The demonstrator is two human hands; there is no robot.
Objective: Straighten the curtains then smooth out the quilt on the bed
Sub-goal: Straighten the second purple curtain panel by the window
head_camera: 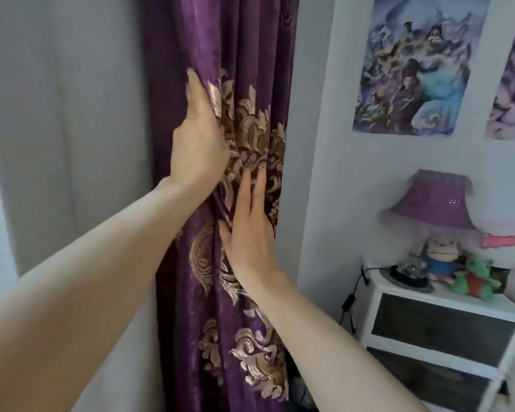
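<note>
A purple velvet curtain with gold leaf embroidery hangs in gathered folds in the middle of the view. My left hand lies against the curtain's left part, fingers pointing up, curling over a fold with the fingertips tucked into the cloth. My right hand rests flat on the embroidered folds just below and to the right, fingers stretched and slightly apart. A pale sheer curtain hangs to the left of the purple one. The bed and quilt are out of view.
A white wall stands right of the curtain with two posters. Below is a white bedside cabinet carrying a purple-shaded lamp, plush toys and a black cable at its left side.
</note>
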